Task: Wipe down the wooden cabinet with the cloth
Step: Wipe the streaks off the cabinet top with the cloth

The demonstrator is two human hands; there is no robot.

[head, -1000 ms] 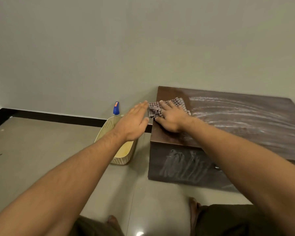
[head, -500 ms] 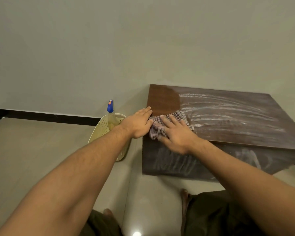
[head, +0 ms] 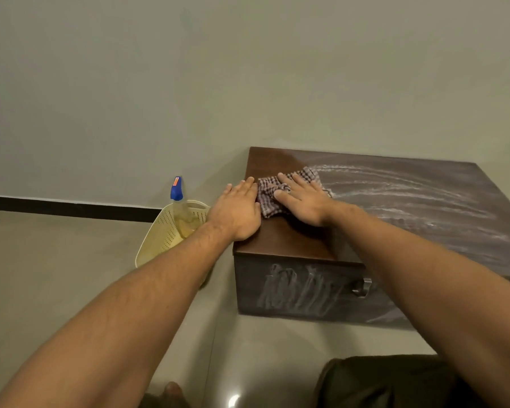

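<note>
A low dark wooden cabinet [head: 292, 242] stands against the wall. Its left strip shows clean brown wood, while the rest of the top and the front carry white dusty streaks. A checked cloth [head: 270, 191] lies bunched on the top near the left edge. My right hand [head: 302, 200] presses flat on the cloth with straight fingers. My left hand [head: 237, 209] lies flat on the cabinet's left edge, its fingertips touching the cloth's side.
A cream perforated basket [head: 164, 235] sits on the floor left of the cabinet with a blue-capped spray bottle [head: 178, 201] in it. A metal handle [head: 362, 287] sticks out of the cabinet front. My knees and feet are at the bottom.
Both hands slid the cloth from the front edge toward the back along the left strip. My left hand, raised a second ago, now lies on the cabinet top.
</note>
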